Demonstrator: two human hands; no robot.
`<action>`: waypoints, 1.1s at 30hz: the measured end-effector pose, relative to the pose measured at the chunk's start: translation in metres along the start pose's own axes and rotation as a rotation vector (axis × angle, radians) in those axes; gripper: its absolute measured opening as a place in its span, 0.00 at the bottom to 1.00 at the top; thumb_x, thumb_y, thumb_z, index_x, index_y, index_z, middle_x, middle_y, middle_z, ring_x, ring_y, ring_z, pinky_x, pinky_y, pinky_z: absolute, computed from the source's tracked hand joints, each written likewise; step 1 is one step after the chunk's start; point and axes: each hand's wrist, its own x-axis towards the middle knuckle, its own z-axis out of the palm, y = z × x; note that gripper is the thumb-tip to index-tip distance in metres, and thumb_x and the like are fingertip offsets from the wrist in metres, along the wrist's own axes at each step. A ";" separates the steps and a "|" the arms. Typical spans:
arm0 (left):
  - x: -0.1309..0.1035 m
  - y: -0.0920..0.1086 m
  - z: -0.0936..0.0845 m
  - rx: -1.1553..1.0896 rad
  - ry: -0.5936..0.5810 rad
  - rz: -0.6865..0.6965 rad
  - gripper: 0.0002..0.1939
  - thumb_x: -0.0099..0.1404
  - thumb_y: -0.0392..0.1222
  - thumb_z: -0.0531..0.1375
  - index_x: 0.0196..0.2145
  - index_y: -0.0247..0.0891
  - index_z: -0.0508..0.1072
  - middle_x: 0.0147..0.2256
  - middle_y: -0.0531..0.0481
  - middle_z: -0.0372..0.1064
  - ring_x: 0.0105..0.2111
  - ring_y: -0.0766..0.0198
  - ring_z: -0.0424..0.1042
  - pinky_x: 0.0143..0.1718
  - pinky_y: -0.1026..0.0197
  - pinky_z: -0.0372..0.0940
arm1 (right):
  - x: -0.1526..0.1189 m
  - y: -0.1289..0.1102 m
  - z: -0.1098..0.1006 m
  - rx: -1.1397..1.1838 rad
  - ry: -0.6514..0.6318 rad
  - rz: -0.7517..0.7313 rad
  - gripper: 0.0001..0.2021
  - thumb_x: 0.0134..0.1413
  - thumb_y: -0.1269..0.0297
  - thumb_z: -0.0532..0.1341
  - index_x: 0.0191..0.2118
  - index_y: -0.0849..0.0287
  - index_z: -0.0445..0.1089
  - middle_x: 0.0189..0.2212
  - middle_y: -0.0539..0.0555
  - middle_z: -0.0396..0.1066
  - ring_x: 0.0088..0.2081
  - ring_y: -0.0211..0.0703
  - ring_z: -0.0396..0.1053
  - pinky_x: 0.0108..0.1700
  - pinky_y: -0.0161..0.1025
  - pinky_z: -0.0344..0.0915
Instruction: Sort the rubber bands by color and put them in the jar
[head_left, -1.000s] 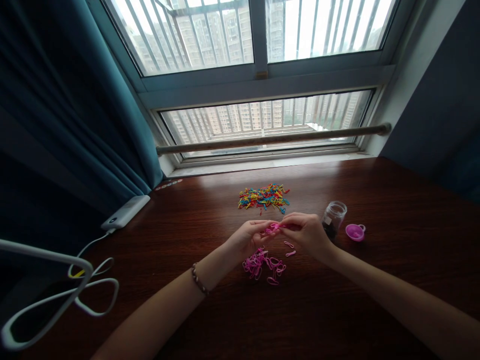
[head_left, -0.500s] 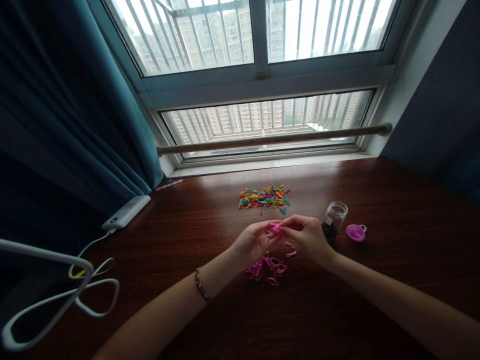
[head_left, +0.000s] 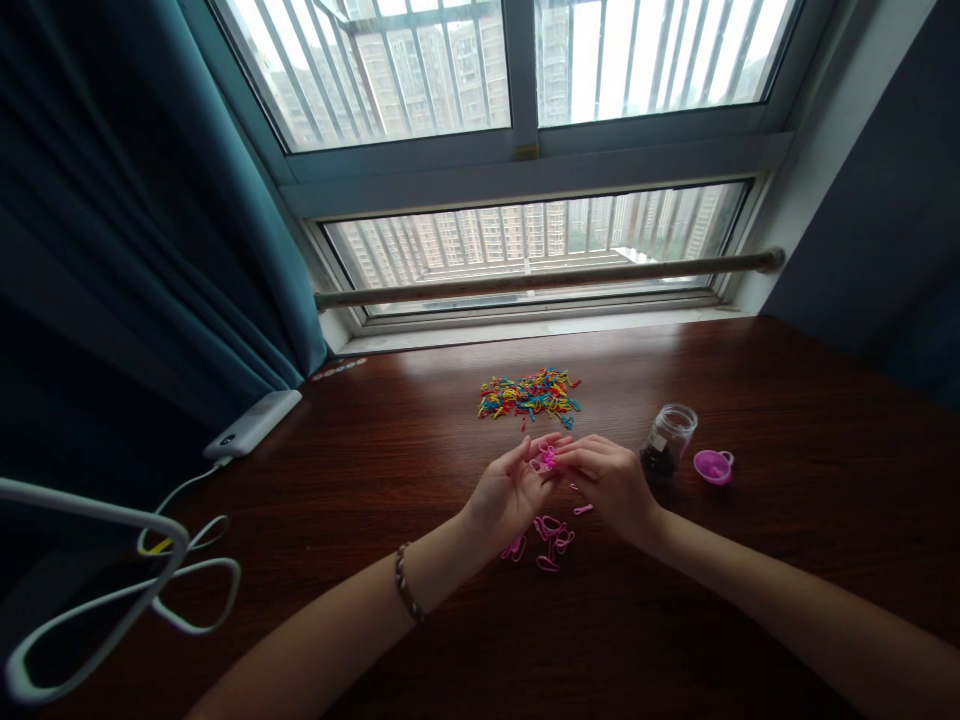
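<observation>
Palm up, my left hand [head_left: 514,488] cups several small pink loops [head_left: 547,457] near its fingers. My right hand [head_left: 609,485] reaches over from the right, its fingertips together on the pink loops in the left palm. More pink loops [head_left: 553,533] lie on the table just below the hands, partly hidden by them. Behind the hands is a pile of red, yellow, blue and green small pieces [head_left: 529,394]. A clear jar [head_left: 667,443] with dark contents stands right of my right hand, and a pink cup with a ring handle [head_left: 713,466] sits beside it.
The brown wooden table [head_left: 390,430] reaches the window sill. At the left are a white device [head_left: 253,424], a white cable [head_left: 196,567] and a blue curtain [head_left: 172,220]. A horizontal rail [head_left: 551,281] crosses the window.
The fingers of my left hand have opened out, showing more of the pink loops in the palm. My right hand has shifted slightly and its fingers have straightened over them.
</observation>
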 end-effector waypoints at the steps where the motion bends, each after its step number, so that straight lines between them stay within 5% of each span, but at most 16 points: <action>1: 0.000 0.000 0.000 0.004 -0.009 -0.003 0.15 0.64 0.38 0.48 0.42 0.25 0.66 0.40 0.38 0.67 0.41 0.62 0.67 0.49 0.60 0.58 | 0.000 0.000 0.000 -0.009 -0.006 -0.020 0.05 0.50 0.70 0.58 0.32 0.56 0.71 0.32 0.52 0.73 0.36 0.40 0.69 0.40 0.38 0.65; 12: 0.002 -0.005 -0.007 0.138 -0.076 0.030 0.19 0.51 0.21 0.50 0.42 0.24 0.67 0.38 0.39 0.69 0.38 0.64 0.69 0.46 0.63 0.60 | 0.002 -0.002 0.000 -0.087 -0.006 0.104 0.05 0.41 0.76 0.59 0.23 0.60 0.68 0.25 0.52 0.70 0.28 0.39 0.68 0.32 0.34 0.63; 20: 0.002 -0.008 -0.008 0.193 -0.085 0.045 0.23 0.50 0.19 0.53 0.45 0.28 0.65 0.43 0.39 0.67 0.43 0.60 0.68 0.50 0.58 0.58 | 0.002 -0.002 0.002 0.533 0.079 0.459 0.04 0.43 0.66 0.62 0.27 0.61 0.67 0.29 0.53 0.73 0.29 0.40 0.70 0.30 0.34 0.67; 25: -0.001 -0.007 -0.006 0.198 -0.087 0.054 0.21 0.50 0.21 0.55 0.43 0.29 0.66 0.37 0.41 0.69 0.37 0.62 0.70 0.43 0.61 0.62 | 0.000 -0.012 0.002 0.387 0.021 0.306 0.01 0.43 0.69 0.61 0.27 0.60 0.69 0.28 0.52 0.73 0.29 0.39 0.70 0.32 0.35 0.67; 29: -0.002 -0.008 -0.004 0.208 -0.101 0.035 0.17 0.50 0.22 0.56 0.40 0.27 0.69 0.37 0.41 0.70 0.38 0.61 0.69 0.45 0.61 0.60 | -0.002 -0.012 0.002 0.077 0.035 0.157 0.03 0.44 0.72 0.60 0.26 0.58 0.70 0.28 0.52 0.71 0.31 0.40 0.69 0.34 0.36 0.65; 33: -0.001 -0.009 -0.004 0.192 -0.088 0.033 0.19 0.48 0.20 0.54 0.40 0.28 0.70 0.38 0.42 0.69 0.40 0.61 0.69 0.47 0.61 0.59 | -0.002 -0.006 0.003 0.012 0.046 0.151 0.03 0.46 0.73 0.60 0.27 0.58 0.70 0.28 0.52 0.70 0.31 0.40 0.68 0.35 0.36 0.65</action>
